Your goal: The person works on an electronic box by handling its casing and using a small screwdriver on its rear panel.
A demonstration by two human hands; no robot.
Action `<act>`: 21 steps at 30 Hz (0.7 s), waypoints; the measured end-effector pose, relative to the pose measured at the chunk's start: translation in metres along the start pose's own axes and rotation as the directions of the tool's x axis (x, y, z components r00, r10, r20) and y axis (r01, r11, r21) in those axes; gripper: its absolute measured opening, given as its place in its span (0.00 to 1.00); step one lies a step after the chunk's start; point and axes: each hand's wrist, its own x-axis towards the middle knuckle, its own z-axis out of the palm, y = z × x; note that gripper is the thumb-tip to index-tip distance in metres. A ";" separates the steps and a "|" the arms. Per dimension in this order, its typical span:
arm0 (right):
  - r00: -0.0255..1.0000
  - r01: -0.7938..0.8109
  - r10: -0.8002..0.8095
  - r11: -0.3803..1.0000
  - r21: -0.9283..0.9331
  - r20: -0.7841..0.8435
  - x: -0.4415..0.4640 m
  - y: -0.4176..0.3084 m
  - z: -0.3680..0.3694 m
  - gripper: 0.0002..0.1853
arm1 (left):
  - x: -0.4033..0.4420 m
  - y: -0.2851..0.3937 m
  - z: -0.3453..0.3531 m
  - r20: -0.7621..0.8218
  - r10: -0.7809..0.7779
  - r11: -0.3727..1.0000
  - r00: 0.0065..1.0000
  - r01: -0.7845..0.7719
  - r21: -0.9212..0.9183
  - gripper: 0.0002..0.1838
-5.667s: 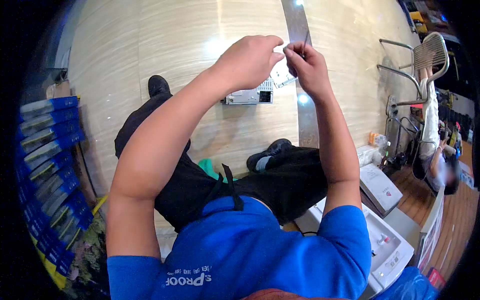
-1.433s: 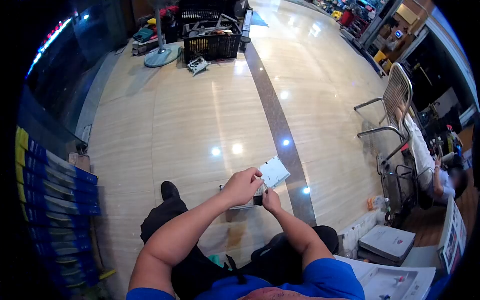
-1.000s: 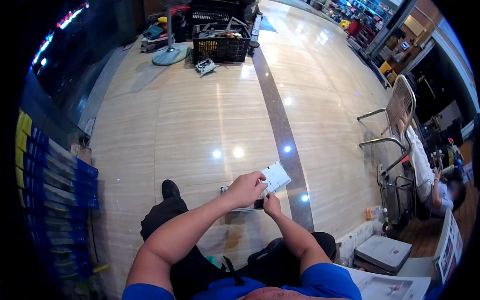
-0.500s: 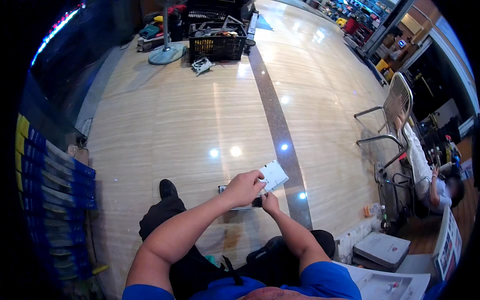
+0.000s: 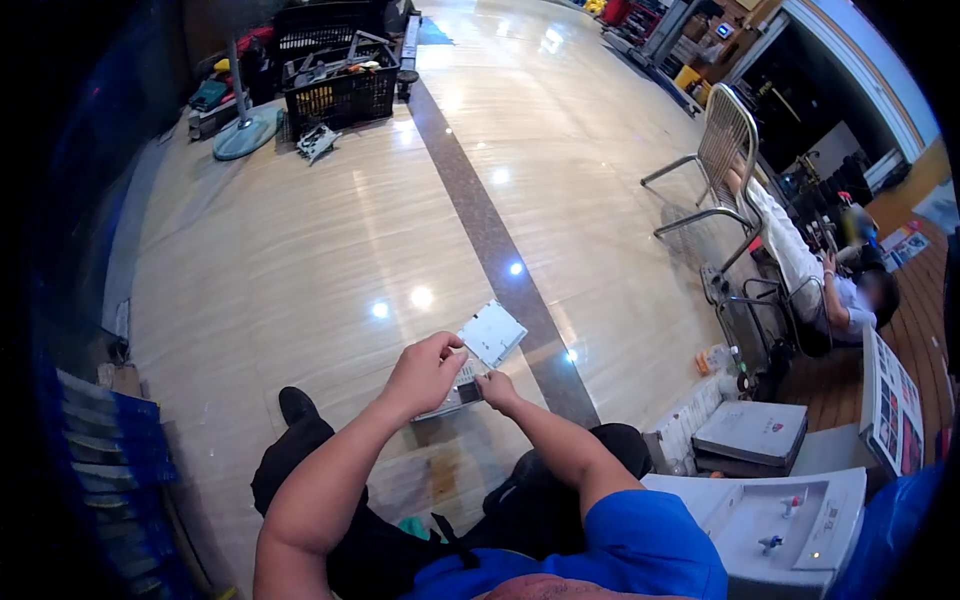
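Observation:
A white flat panel (image 5: 493, 333) with small dark marks stands out beyond a light-coloured boxy device (image 5: 466, 376), which has slots and a dark section. Whether the two are joined I cannot tell. My left hand (image 5: 422, 378) is over the device's left side, partly covering it. Its fingers are apart near the panel's left edge, and I see nothing held in them; contact with the panel is unclear. With fingers bent, my right hand (image 5: 497, 389) grips the device's right end beside the dark section. The device is low, in front of my knees.
A metal chair (image 5: 728, 150) stands to the right, with a seated person (image 5: 800, 255) behind it. A water dispenser (image 5: 735, 500) and a box (image 5: 750, 432) are at lower right. Blue packages (image 5: 100, 430) are stacked left. A black crate (image 5: 345, 95) and a stand base (image 5: 245, 135) lie ahead.
The view has turned, so the surroundings have shifted left. My left hand has drawn back from over the white panel towards its edge, uncovering more of it. My right hand stays at the device's end.

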 end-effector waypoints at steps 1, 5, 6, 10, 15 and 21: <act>0.996 -0.082 0.079 0.994 0.077 0.050 -0.001 -0.002 -0.001 0.22 | 0.000 0.000 0.000 -0.002 0.000 1.000 1.000 0.000 -0.001 0.15; 0.998 -0.068 0.066 0.994 0.084 0.022 -0.002 0.000 0.001 0.22 | 0.001 0.000 0.001 -0.010 0.002 1.000 1.000 -0.002 -0.025 0.15; 1.000 -0.024 0.024 0.997 0.074 -0.009 -0.003 0.001 0.001 0.21 | 0.001 0.001 0.001 0.006 0.006 1.000 1.000 -0.006 -0.025 0.15; 0.996 0.066 -0.065 0.998 0.013 -0.060 -0.002 0.000 -0.002 0.18 | 0.002 0.003 0.002 -0.008 -0.016 1.000 1.000 0.016 -0.021 0.14; 0.988 0.127 -0.132 0.990 -0.056 -0.085 -0.017 -0.017 -0.011 0.15 | 0.002 0.002 0.004 -0.023 -0.016 1.000 1.000 0.016 -0.001 0.14; 0.980 0.195 -0.200 0.969 -0.155 -0.019 -0.030 -0.032 -0.023 0.11 | 0.003 0.001 0.005 -0.033 0.015 0.999 0.999 -0.015 0.029 0.14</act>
